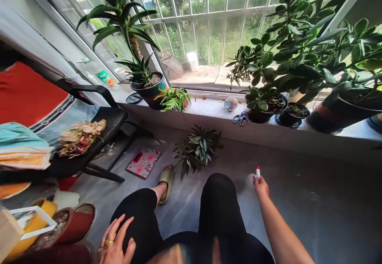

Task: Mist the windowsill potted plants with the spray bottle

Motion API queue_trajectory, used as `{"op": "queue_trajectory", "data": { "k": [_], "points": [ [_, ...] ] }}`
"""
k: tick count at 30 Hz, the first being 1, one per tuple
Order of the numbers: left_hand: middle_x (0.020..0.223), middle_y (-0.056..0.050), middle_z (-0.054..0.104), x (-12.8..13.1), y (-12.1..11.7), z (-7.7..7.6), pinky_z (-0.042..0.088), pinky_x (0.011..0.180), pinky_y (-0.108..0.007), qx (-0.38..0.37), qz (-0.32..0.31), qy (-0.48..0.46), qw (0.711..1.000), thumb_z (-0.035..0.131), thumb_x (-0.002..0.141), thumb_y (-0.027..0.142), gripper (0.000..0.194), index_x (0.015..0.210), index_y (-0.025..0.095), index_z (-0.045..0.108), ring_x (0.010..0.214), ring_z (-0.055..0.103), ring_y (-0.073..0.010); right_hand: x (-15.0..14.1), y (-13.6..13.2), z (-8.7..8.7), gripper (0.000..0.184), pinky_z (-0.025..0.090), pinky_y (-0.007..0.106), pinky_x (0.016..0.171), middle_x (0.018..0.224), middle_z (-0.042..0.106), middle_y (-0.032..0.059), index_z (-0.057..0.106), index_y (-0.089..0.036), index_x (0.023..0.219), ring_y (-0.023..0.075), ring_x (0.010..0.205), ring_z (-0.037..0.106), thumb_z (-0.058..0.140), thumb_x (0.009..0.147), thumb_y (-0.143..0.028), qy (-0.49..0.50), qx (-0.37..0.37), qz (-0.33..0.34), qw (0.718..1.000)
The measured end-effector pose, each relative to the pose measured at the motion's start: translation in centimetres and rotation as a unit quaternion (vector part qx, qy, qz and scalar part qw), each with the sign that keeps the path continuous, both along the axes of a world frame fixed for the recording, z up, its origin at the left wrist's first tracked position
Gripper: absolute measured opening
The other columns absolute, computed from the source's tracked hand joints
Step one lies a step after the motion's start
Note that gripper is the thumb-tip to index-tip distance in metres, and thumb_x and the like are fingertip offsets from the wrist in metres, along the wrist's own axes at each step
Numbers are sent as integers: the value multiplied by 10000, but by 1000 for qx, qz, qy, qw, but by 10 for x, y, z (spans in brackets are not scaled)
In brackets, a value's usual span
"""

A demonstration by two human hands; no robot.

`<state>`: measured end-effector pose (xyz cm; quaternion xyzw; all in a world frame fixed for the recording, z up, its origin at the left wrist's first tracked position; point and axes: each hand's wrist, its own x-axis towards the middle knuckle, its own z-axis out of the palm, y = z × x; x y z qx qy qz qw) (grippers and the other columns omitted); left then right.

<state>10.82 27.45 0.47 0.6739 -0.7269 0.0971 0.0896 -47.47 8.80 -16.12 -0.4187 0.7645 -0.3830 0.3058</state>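
Observation:
My right hand (261,187) is stretched out over the floor at the right, its fingers wrapped round what looks like a spray bottle (258,171) with a white and red head. The bottle's pale body is blurred and partly behind the hand. My left hand (116,242), with a ring on one finger, rests on my left thigh with its fingers spread and nothing in it. Between my knees and the wall, a leafy dark-green plant (199,146) stands low at floor level.
The windowsill (205,107) bears potted succulents, a spiky aloe-like plant (119,17), scissors (240,119) and a small dish of pebbles (230,104). On the left, a black chair (115,117) holds dried leaves (82,136) and cloths. A pink patterned scale (143,162) and pots (77,224) are on the floor.

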Motion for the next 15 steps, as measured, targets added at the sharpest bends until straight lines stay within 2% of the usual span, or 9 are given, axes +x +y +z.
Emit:
{"op": "queue_trajectory", "data": {
  "k": [3, 5, 6, 8, 10, 12, 14, 15],
  "points": [
    [1437, -155, 436, 0, 0, -1, 412, 1060, -566, -8, -5, 14, 1000, 433, 878, 327, 496, 1365, 231, 426, 1309, 440, -385, -3, 20, 18, 516, 477, 351, 572, 635, 728, 90, 742, -179, 874, 280, 612, 698, 519, 747, -628, 0, 24, -27, 999],
    [1439, -157, 435, -1, 0, -1, 408, 1063, -558, -20, -11, 19, 1000, 444, 880, 311, 491, 1362, 216, 436, 1320, 429, -380, -5, 31, 45, 567, 508, 340, 645, 741, 761, 96, 741, -164, 948, 281, 728, 720, 530, 761, -656, -5, 9, -9, 1000],
    [1438, -159, 437, -2, 1, -1, 413, 1055, -555, -26, -15, 20, 999, 448, 882, 304, 485, 1357, 206, 444, 1320, 428, -380, -5, 36, 63, 576, 516, 332, 686, 788, 768, 92, 736, -162, 992, 272, 774, 719, 536, 784, -660, -7, -10, 9, 1000],
    [1440, -164, 440, -6, 1, 0, 426, 1037, -548, -34, -14, 23, 999, 451, 890, 294, 471, 1351, 194, 458, 1324, 426, -378, -1, 45, 111, 562, 519, 319, 747, 858, 767, 81, 715, -162, 1087, 250, 826, 704, 541, 848, -640, -1, -62, 53, 997],
    [1439, -157, 452, -15, -2, -1, 407, 1054, -563, -37, -7, 34, 999, 456, 903, 284, 469, 1364, 201, 458, 1336, 422, -371, 8, 56, 168, 525, 515, 308, 775, 874, 758, 56, 675, -181, 1195, 227, 835, 692, 551, 897, -595, 26, -120, 77, 989],
    [1420, -138, 488, -31, -8, -1, 322, 1115, -617, -34, -12, 72, 997, 465, 917, 267, 481, 1395, 222, 433, 1341, 434, -351, 22, 70, 226, 470, 514, 293, 779, 852, 744, 38, 661, -201, 1231, 209, 826, 685, 573, 922, -545, 51, -182, 87, 978],
    [1406, -124, 510, -54, -18, 2, 245, 1161, -636, 2, -41, 161, 986, 480, 926, 254, 515, 1432, 241, 382, 1327, 465, -311, 40, 86, 278, 404, 515, 284, 753, 811, 728, 32, 692, -201, 1158, 197, 782, 671, 591, 929, -519, 84, -244, 89, 962],
    [1427, -128, 486, -69, -24, 6, 262, 1167, -612, 47, -60, 233, 970, 480, 924, 245, 541, 1451, 246, 357, 1329, 468, -292, 50, 95, 300, 389, 516, 281, 733, 786, 718, 29, 695, -198, 1152, 190, 750, 662, 594, 935, -505, 97, -267, 94, 954]
  ]
}}
